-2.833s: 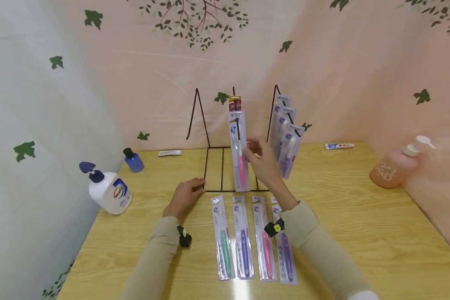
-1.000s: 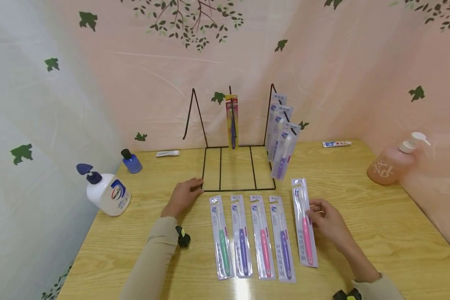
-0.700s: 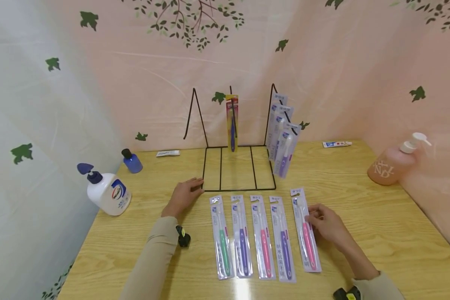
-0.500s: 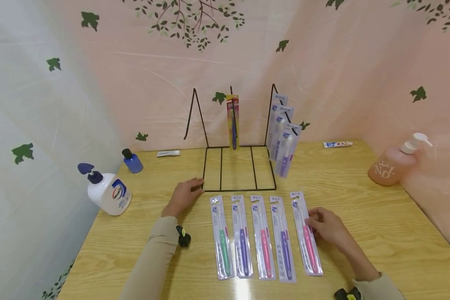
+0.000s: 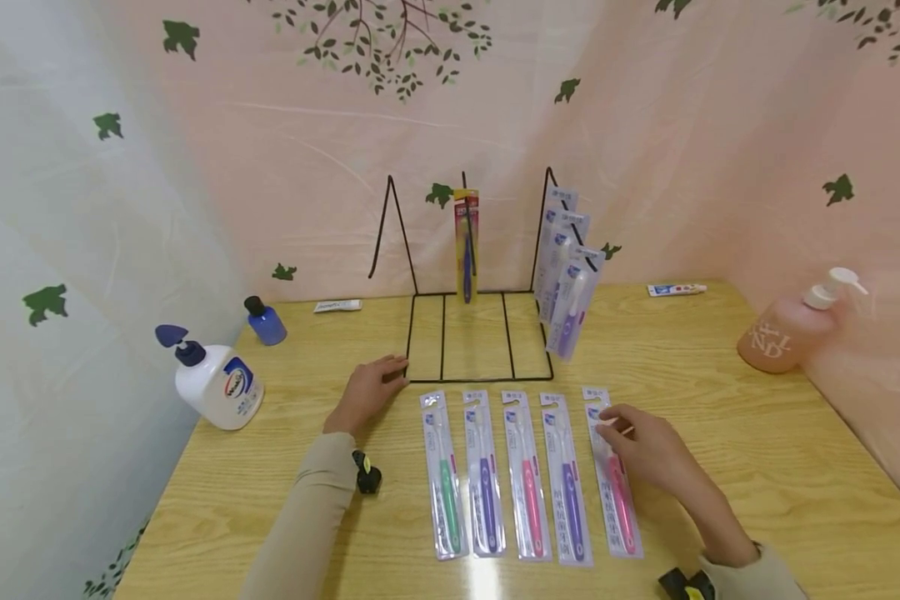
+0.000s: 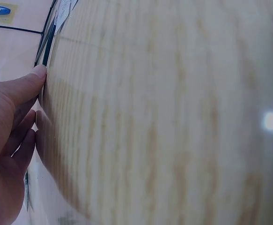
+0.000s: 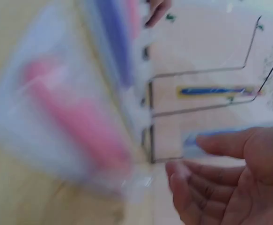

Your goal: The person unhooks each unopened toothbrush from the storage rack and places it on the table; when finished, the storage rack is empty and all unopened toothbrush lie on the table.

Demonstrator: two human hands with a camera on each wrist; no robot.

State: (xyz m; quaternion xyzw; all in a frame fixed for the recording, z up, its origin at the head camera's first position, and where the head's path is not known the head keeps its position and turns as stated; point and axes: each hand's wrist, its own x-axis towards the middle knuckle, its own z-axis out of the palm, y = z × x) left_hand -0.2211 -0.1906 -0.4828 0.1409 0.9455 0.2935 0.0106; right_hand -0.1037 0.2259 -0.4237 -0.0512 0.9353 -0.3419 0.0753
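My left hand (image 5: 371, 390) holds the front left corner of the black wire display rack (image 5: 480, 381); the left wrist view has the thumb (image 6: 31, 79) at the wire with fingers below. My right hand (image 5: 648, 446) hovers over a packaged pink toothbrush (image 5: 621, 508), partly covering it, thumb and fingers apart with nothing between them. Left of that one lie packaged toothbrushes in a row: green (image 5: 448, 504), purple (image 5: 487, 504), pink (image 5: 532, 508) and purple (image 5: 572, 512). One yellow-carded toothbrush (image 5: 467, 250) hangs on the rack's middle hook, several purple packs (image 5: 570, 308) on the right hook.
On the left stand a white pump bottle (image 5: 221, 387) and a small blue bottle (image 5: 267, 325). Toothpaste tubes lie at the back, a white tube (image 5: 337, 306) on the left and a blue-and-white tube (image 5: 675, 290) on the right. A pink pump bottle (image 5: 780, 333) stands far right.
My right hand has taken the pink toothbrush pack off the middle hook, laid it at the right end of the row and let go. The left hand has stayed at the rack corner.
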